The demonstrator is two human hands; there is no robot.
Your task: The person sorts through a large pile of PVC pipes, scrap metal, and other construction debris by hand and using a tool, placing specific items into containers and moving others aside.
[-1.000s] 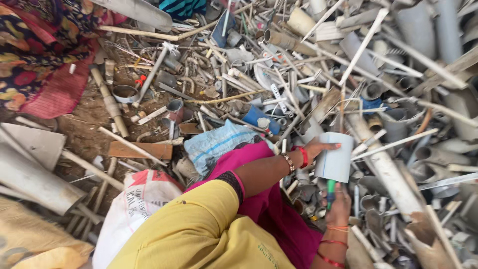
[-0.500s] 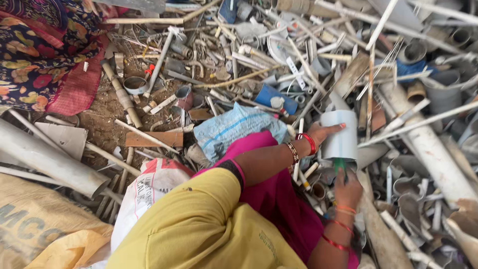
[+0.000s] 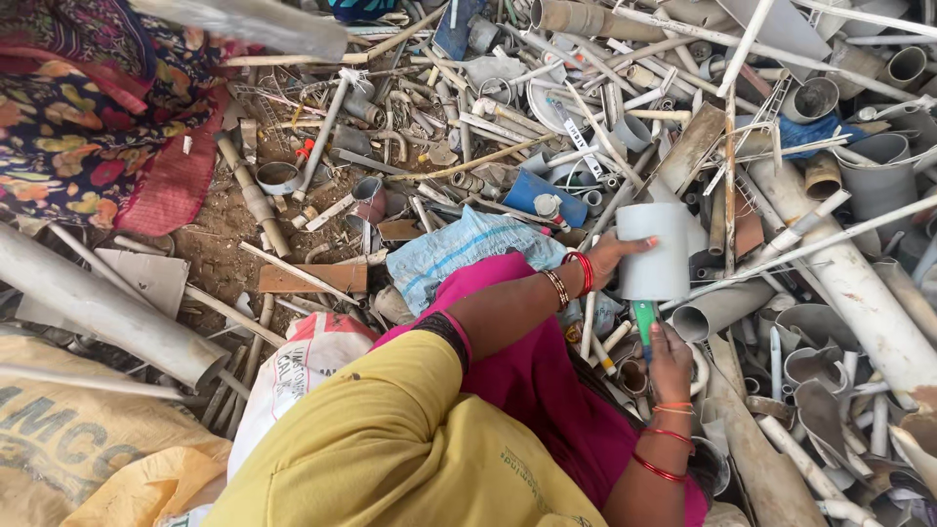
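Head view: left hand (image 3: pixel 610 256) grips a short white pipe section (image 3: pixel 653 251) upright over the scrap pipe heap (image 3: pixel 839 293), now lifted a bit higher than a second ago. Right hand (image 3: pixel 670 351) is closed on a green-handled tool (image 3: pixel 644 322) whose tip sits just under the pipe's lower rim, so work on the pipe looks underway.

Matt smooth plastic pipe piece (image 3: pixel 653 252), green plastic tool handle (image 3: pixel 644 322)

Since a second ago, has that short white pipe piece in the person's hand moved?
Cannot tell. The white pipe piece sits a little higher in the picture, but the blue scrap beside it keeps the same offset, so the head camera shifted. The left hand grips it.
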